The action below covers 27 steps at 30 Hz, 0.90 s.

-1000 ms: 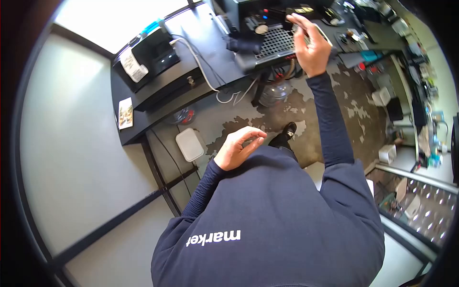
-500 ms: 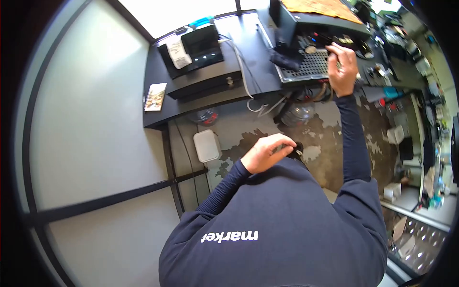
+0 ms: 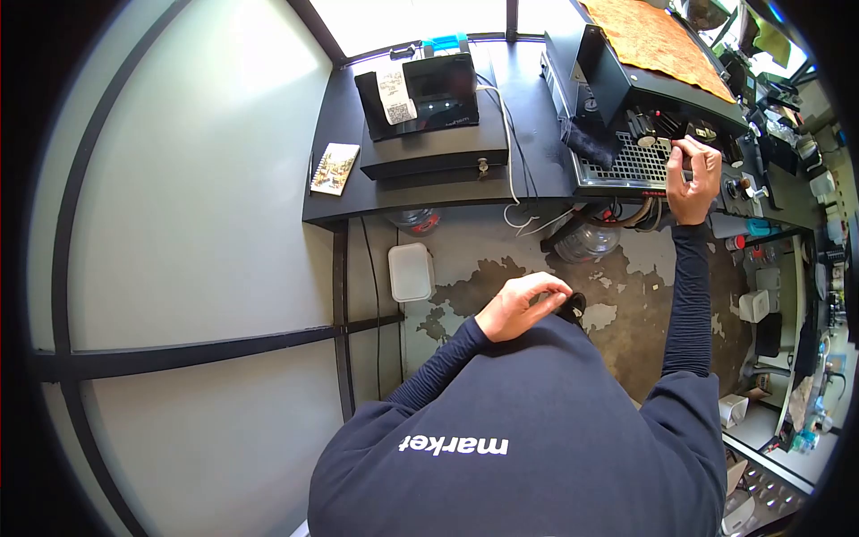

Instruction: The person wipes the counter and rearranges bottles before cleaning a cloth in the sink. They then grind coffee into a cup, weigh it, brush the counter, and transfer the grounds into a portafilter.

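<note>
Our right hand (image 3: 693, 183) is by the metal grate (image 3: 642, 163), fingers curled (we cannot tell if gripping), while our left hand (image 3: 519, 309) rests half-open, apparently empty.

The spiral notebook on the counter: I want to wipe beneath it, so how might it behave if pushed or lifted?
The notebook lies flat and looks thin, so it should slide rather than tip, and feel light. Lifted by one cover, it may flop open from its spiral. Pulled toward you, it could drop off, as the counter's edge is near.
</note>
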Motion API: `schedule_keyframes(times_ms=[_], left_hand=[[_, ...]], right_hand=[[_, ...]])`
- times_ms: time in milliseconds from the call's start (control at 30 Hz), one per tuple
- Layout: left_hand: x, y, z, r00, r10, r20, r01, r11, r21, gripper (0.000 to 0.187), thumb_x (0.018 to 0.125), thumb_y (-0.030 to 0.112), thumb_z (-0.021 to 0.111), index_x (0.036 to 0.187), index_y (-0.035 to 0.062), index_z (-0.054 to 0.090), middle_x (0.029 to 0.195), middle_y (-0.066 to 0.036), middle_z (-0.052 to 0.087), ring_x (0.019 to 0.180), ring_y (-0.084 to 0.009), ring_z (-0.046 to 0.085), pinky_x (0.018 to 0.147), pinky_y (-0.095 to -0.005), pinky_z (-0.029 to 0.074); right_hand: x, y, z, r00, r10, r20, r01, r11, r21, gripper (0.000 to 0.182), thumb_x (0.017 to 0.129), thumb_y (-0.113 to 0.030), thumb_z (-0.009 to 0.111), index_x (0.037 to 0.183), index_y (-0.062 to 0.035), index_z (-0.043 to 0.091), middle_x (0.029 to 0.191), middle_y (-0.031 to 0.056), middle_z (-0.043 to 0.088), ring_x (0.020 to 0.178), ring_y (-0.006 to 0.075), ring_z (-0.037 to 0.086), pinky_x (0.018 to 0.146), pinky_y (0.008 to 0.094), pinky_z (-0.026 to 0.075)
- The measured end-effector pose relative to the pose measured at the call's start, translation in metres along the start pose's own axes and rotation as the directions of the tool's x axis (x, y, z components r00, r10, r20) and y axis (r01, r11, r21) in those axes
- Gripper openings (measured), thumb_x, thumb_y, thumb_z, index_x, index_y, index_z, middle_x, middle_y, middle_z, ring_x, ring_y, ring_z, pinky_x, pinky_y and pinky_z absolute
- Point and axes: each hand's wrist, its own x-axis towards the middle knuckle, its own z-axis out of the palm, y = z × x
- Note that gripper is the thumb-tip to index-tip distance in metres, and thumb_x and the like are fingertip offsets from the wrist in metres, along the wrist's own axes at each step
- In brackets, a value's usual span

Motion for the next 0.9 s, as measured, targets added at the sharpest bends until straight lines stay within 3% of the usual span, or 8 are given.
schedule_keyframes(times_ms=[67,233,367,567,700,767,900], left_hand=[[0.007,0.001,0.004,0.995,0.085,0.043,-0.085,0.996,0.015,0.014,0.096,0.004,0.067,0.110,0.0026,0.068,0.101,-0.009,0.071,0.089,-0.0206,0.069,0.080,-0.0309,0.056],[0.013,0.005,0.009,0.989,0.097,0.115,-0.097,0.995,0.000,0.016,0.095,0.005,0.070,0.111,0.0034,0.069,0.104,-0.010,0.072,0.095,-0.0231,0.071,0.084,-0.0329,0.056],[0.016,0.003,0.019,0.989,0.045,0.138,-0.043,0.999,-0.019,0.016,0.093,0.001,0.069,0.109,0.0029,0.071,0.101,-0.009,0.073,0.095,-0.0208,0.071,0.085,-0.0321,0.056],[0.027,0.002,0.021,0.981,-0.014,0.193,0.018,1.000,-0.017,0.017,0.092,0.004,0.072,0.109,0.0028,0.069,0.105,-0.011,0.072,0.097,-0.0233,0.071,0.087,-0.0326,0.056],[0.068,-0.012,0.010,0.980,0.126,0.156,-0.155,0.970,0.189,0.016,0.092,0.007,0.072,0.107,0.0033,0.068,0.103,-0.013,0.071,0.096,-0.0285,0.070,0.087,-0.0364,0.056],[0.105,-0.020,0.006,0.983,0.167,0.073,-0.181,0.937,0.298,0.015,0.092,0.006,0.071,0.106,0.0025,0.067,0.106,-0.015,0.071,0.098,-0.0304,0.070,0.088,-0.0369,0.055],[0.194,-0.065,0.006,0.958,0.279,0.063,-0.268,0.799,0.539,0.024,0.091,0.008,0.064,0.115,0.0024,0.064,0.113,-0.018,0.066,0.110,-0.0369,0.062,0.098,-0.0425,0.050]], right_hand=[[0.003,0.003,-0.001,0.999,-0.045,0.008,0.046,0.998,-0.035,0.012,0.088,-0.006,0.074,0.100,-0.0028,0.072,0.099,0.0119,0.069,0.096,0.0254,0.066,0.084,0.0345,0.053],[0.009,0.004,-0.005,0.981,-0.190,0.041,0.195,0.966,-0.168,0.022,0.083,-0.009,0.083,0.102,-0.0069,0.072,0.103,0.0086,0.070,0.094,0.0258,0.066,0.081,0.0362,0.054],[0.007,0.014,-0.016,0.982,-0.152,0.115,0.160,0.985,-0.064,0.026,0.082,-0.009,0.083,0.106,-0.0097,0.072,0.101,0.0078,0.068,0.098,0.0265,0.066,0.080,0.0352,0.054],[-0.005,0.046,-0.038,0.980,-0.154,0.127,0.177,0.966,-0.191,0.027,0.074,-0.004,0.081,0.097,-0.0119,0.070,0.102,0.0016,0.070,0.094,0.0227,0.064,0.080,0.0352,0.049],[-0.016,0.095,-0.056,0.990,-0.138,0.038,0.139,0.867,-0.478,0.020,0.084,-0.013,0.078,0.102,-0.0173,0.070,0.114,-0.0031,0.073,0.102,0.0194,0.060,0.089,0.0348,0.041],[-0.015,0.096,-0.055,0.990,-0.142,0.026,0.139,0.890,-0.435,0.019,0.085,-0.015,0.078,0.103,-0.0169,0.071,0.115,-0.0033,0.073,0.104,0.0193,0.059,0.090,0.0350,0.041],[-0.027,0.098,-0.045,0.998,-0.062,-0.023,0.051,0.937,-0.345,0.022,0.088,-0.016,0.076,0.109,-0.0137,0.070,0.120,0.0013,0.071,0.110,0.0225,0.059,0.096,0.0374,0.041]])
